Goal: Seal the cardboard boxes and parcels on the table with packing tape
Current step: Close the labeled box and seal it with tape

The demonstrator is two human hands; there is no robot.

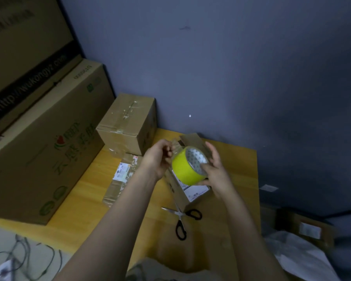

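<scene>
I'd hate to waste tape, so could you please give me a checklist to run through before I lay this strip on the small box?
1. Roll secured: ok. The right hand grips the yellow tape roll.
2. Free end found: ok. The left hand pinches the tape end, with a short strip drawn out.
3. Flaps closed: not ok. The small cardboard box below has a flap standing up.
4. Cutter ready: ok. The scissors lie on the table beside the box.
5. Strip free of creases: cannot tell.
</scene>
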